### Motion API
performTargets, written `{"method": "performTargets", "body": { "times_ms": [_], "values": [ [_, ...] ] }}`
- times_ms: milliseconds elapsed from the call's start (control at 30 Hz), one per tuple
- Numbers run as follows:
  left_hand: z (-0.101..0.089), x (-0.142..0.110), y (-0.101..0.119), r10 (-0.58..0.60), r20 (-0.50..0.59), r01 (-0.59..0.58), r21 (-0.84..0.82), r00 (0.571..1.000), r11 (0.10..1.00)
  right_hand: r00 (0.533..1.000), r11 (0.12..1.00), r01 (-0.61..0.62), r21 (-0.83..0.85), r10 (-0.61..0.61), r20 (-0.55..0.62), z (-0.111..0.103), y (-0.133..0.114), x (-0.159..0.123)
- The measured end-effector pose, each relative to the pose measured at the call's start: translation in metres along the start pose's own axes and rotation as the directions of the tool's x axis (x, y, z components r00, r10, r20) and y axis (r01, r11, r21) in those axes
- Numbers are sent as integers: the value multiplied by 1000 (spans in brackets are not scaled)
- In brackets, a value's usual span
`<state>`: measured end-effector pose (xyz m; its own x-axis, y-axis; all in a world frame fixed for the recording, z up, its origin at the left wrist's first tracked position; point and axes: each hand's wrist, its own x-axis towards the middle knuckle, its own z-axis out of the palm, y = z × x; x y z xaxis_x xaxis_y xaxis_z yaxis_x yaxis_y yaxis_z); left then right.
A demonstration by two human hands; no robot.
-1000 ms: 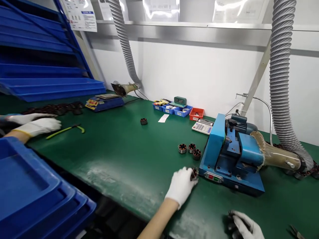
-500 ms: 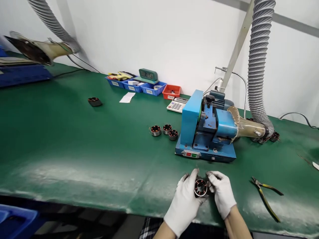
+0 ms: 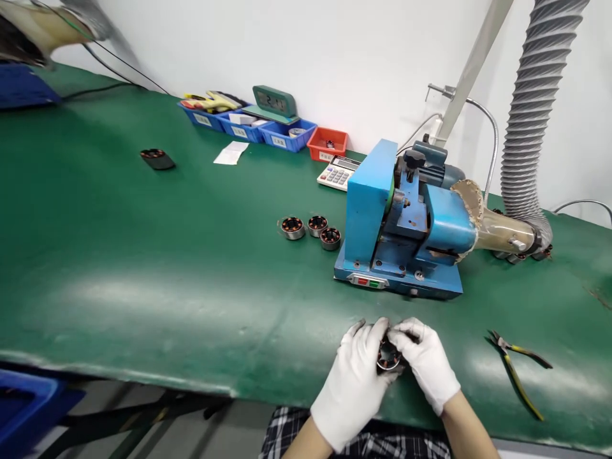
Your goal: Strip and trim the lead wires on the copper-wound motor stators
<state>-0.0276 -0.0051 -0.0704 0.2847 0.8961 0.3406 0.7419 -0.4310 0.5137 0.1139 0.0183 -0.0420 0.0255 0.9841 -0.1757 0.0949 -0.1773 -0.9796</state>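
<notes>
Far to the left of my grip and lower, I see a blue tray (image 3: 29,414). Left of the grip and well beyond it, a lone dark ring part (image 3: 161,162) rests on the green table (image 3: 167,255), its shape smeared by blur. Next come three blue bins (image 3: 280,138) in a row, a paper slip (image 3: 231,153) in front of them and a green clock (image 3: 274,102) at their back. Closer to my hands, ahead and to the left, three wound rings (image 3: 292,234) sit in a tight cluster, with a red bin (image 3: 315,153) and a calculator (image 3: 335,176) farther back.

My gloved left hand (image 3: 354,376) is closed around a copper-wound ring (image 3: 387,365), gripping it from its left side; the ring sits between both hands, its open face toward me. Directly ahead of the grip stands a blue machine (image 3: 366,207). My gloved right hand (image 3: 423,357) has its fingers bent narrow at the ring's upper right edge; whether they pinch anything, I can't tell. To the right, apart from the grip, pliers (image 3: 502,345) lie with handles spread. Beyond them hangs a grey ribbed hose (image 3: 538,115).
</notes>
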Motion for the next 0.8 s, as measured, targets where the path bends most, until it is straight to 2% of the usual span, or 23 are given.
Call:
{"method": "performTargets", "body": {
  "times_ms": [67,167,300,433,467,500,567,633,700,800],
  "values": [
    [-1,0,2,-10,-9,10,4,1000,1000,1000,998,21,-67,-22,-22,2,5,-3],
    [-4,2,6,2,3,-2,4,1000,1000,998,985,24,-171,-34,-57,-8,15,-10],
    [-7,5,7,17,27,-17,5,1000,1000,986,944,55,-325,-102,-131,-38,19,-6],
    [-14,8,9,0,85,0,-2,996,1000,933,898,82,-432,-222,-284,-71,2,-8],
    [-17,9,11,2,104,-2,1,995,1000,924,882,134,-451,-276,-265,-74,-4,-14],
    [-20,11,14,9,121,-9,-3,993,1000,921,852,217,-476,-341,-191,-75,-8,-22],
    [-26,15,21,45,148,-39,-46,988,998,905,758,394,-520,-417,78,-67,-12,-37],
    [-31,20,27,83,187,-60,-127,979,990,889,695,457,-555,-333,315,-53,-8,-45],
    [-32,24,30,88,249,-46,-169,965,985,912,699,388,-601,-197,360,-40,2,-43],
    [-29,26,28,83,314,-39,-144,946,989,939,744,309,-592,-139,316,-33,16,-31]
  ]
}}
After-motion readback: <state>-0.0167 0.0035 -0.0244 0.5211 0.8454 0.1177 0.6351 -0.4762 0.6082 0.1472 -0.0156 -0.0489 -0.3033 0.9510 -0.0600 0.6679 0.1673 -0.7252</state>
